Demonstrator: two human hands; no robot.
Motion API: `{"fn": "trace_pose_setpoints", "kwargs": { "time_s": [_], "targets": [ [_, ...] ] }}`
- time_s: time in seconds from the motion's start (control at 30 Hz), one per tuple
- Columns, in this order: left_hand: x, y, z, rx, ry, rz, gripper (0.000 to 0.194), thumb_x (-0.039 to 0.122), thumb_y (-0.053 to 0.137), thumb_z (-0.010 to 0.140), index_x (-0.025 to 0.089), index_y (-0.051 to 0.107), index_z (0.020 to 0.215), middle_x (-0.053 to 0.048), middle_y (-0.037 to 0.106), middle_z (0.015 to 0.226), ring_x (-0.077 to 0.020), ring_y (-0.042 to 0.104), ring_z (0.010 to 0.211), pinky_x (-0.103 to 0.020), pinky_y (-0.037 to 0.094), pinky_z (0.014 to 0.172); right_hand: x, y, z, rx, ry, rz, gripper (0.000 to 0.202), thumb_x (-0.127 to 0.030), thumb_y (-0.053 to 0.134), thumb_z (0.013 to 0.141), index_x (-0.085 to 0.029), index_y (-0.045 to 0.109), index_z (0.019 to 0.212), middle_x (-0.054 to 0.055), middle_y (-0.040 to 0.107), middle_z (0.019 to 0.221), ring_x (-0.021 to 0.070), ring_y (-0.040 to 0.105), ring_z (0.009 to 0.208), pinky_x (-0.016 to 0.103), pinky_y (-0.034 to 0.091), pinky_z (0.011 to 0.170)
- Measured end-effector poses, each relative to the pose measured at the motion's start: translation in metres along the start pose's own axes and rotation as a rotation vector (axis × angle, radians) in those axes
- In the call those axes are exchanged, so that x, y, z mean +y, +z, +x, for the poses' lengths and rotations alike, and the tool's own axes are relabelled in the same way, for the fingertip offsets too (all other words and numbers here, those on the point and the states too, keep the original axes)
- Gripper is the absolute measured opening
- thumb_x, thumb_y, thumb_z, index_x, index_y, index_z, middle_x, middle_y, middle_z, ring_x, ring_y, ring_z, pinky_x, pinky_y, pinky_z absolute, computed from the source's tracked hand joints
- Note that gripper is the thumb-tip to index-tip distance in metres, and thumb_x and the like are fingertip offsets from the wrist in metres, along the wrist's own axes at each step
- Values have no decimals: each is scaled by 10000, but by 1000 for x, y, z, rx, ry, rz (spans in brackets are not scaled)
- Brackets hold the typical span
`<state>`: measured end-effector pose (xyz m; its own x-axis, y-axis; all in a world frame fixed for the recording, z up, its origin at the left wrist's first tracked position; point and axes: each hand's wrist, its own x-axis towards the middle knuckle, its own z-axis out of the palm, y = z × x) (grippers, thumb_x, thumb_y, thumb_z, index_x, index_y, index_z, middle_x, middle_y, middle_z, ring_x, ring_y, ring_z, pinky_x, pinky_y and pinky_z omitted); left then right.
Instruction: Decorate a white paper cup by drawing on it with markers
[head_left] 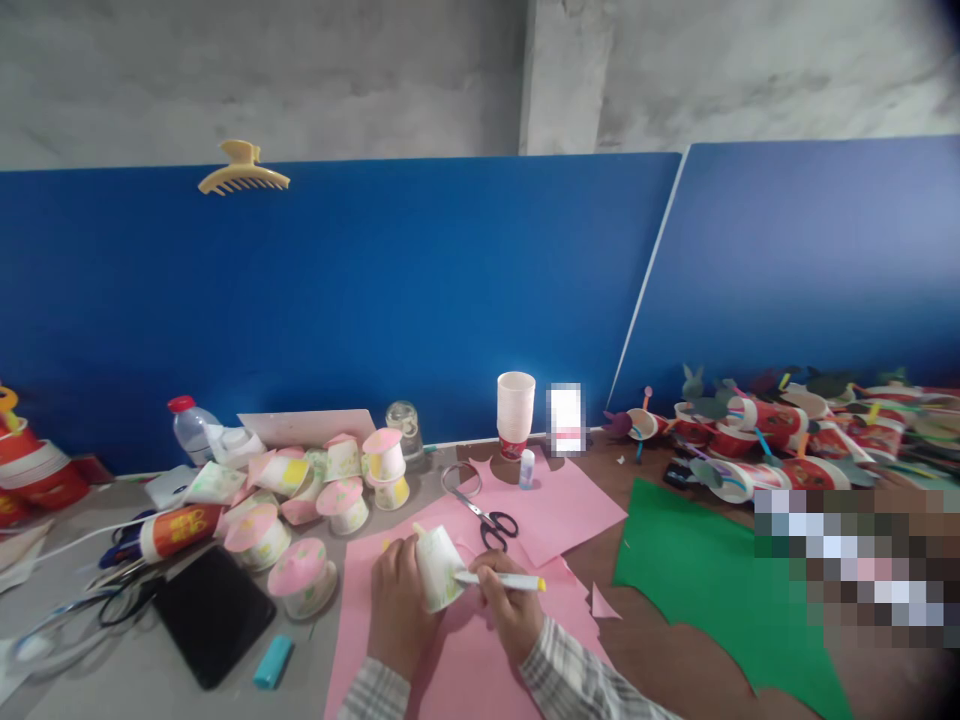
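My left hand is closed round a white paper cup, tilted on its side above pink paper. In my right hand is a white marker with a yellow end; its tip meets the cup's side, where faint greenish marks show. Black-handled scissors lie just beyond the hands on the pink sheets. A small glue bottle stands behind them, near a stack of white cups.
Decorated cups with pink tops crowd the left, beside a black tablet and a blue-green block. Green paper lies to the right, below a pile of red cup crafts. A blue partition stands behind.
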<state>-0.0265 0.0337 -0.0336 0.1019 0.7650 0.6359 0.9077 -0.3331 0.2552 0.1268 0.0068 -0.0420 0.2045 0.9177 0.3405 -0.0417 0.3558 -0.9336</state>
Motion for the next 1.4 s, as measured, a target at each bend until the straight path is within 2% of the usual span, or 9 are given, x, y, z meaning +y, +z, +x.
{"fn": "trace_pose_setpoints", "kwargs": {
  "time_s": [0.13, 0.33, 0.57, 0.8, 1.03, 1.23, 1.4],
  "targets": [
    [1, -1, 0, 12, -1, -11, 638, 541, 515, 541, 191, 399, 1061, -58, 510, 947, -276, 481, 911, -444, 428, 754, 1, 1, 0, 4, 9, -10, 202, -331, 534, 742, -178, 664, 718, -52, 532, 408, 89, 408, 253, 151, 329, 249],
    [-1, 1, 0, 6, 17, 4, 666, 544, 521, 526, 173, 396, 1066, -69, 506, 948, -282, 474, 927, -448, 436, 764, -1, 0, 0, -9, 22, -17, 203, -327, 529, 751, -183, 658, 688, -53, 529, 404, 84, 403, 247, 141, 318, 241],
    [-1, -1, 0, -17, 20, 3, 595, 518, 475, 581, 187, 395, 1069, -56, 514, 937, -273, 479, 918, -435, 432, 761, -2, 2, 1, -10, 26, -18, 201, -330, 528, 747, -182, 663, 725, -55, 521, 417, 90, 409, 271, 142, 334, 247],
    [-3, 1, -2, 7, 16, 7, 644, 547, 495, 562, 172, 390, 1074, -69, 500, 957, -279, 470, 927, -444, 432, 756, 0, 0, 1, -11, 30, 1, 222, -348, 535, 739, -175, 664, 688, -55, 520, 397, 84, 404, 247, 135, 315, 236],
    [-4, 2, -1, 11, 57, 27, 645, 569, 493, 568, 172, 396, 1068, -66, 509, 950, -274, 480, 910, -431, 439, 745, 2, 2, 2, 7, 28, 29, 210, -349, 542, 728, -180, 666, 733, -53, 525, 409, 88, 403, 262, 141, 327, 241],
    [-4, 2, 0, 5, 37, 18, 614, 539, 518, 558, 185, 408, 1047, -56, 519, 932, -273, 487, 892, -434, 438, 737, -1, 1, 2, -6, 29, 39, 201, -336, 544, 730, -184, 657, 662, -51, 528, 393, 96, 414, 257, 151, 332, 245],
    [-3, 1, -1, 19, 34, 2, 634, 555, 513, 556, 183, 400, 1057, -60, 512, 946, -276, 488, 903, -432, 436, 747, 3, 2, 1, 13, 27, 42, 198, -337, 546, 725, -185, 670, 705, -52, 528, 403, 90, 400, 249, 151, 326, 241]
  ]
}}
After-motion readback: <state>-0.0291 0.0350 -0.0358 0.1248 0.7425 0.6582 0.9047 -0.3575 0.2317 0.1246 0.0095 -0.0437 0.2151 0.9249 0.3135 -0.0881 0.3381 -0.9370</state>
